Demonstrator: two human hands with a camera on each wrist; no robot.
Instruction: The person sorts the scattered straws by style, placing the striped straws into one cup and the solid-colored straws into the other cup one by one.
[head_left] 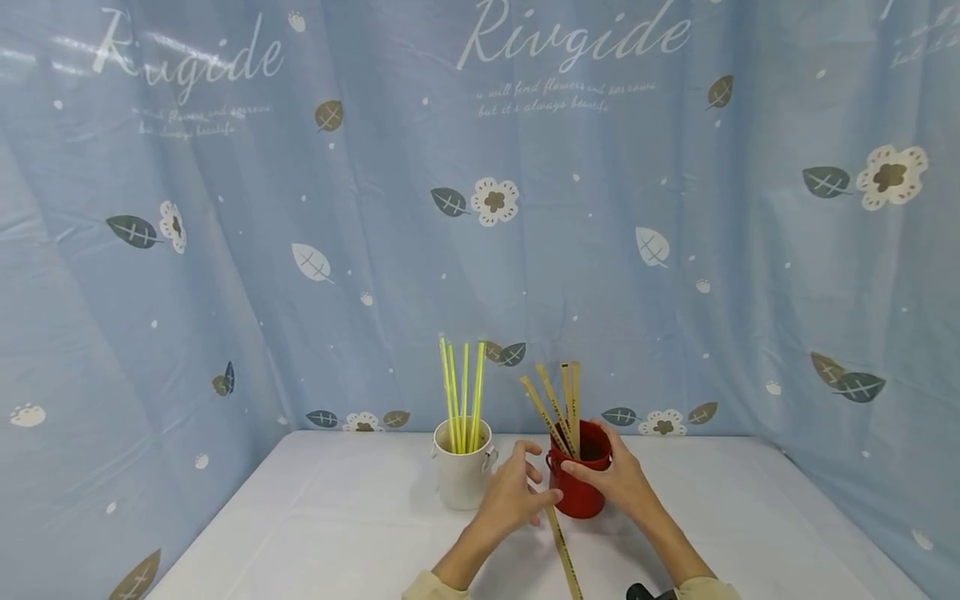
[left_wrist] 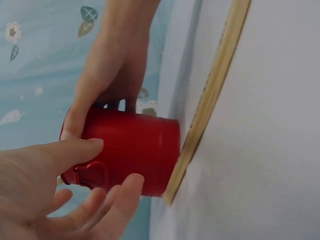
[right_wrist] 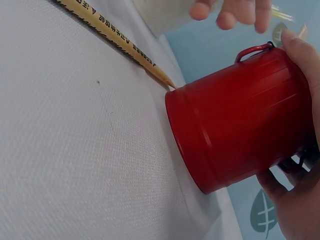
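Observation:
A small red bucket (head_left: 577, 492) with a wire handle holds several tan sticks (head_left: 566, 400) with black print, which look like chopsticks. My right hand (head_left: 618, 475) grips this bucket by its rim, thumb at the near side and fingers round the far right. My left hand (head_left: 513, 492) is spread loosely at the bucket's left, holding nothing; whether its thumb touches the red wall I cannot tell. One more printed tan stick (head_left: 564, 554) lies on the white cloth, its far end close to the bucket's base (right_wrist: 187, 145).
Left of the red bucket stands a white bucket (head_left: 461, 483) with several thin yellow-green sticks (head_left: 465, 383) upright in it. A black object (head_left: 641, 592) shows at the near edge by the right sleeve. Behind the white-covered table (head_left: 315, 517) hangs a blue patterned curtain (head_left: 390, 250).

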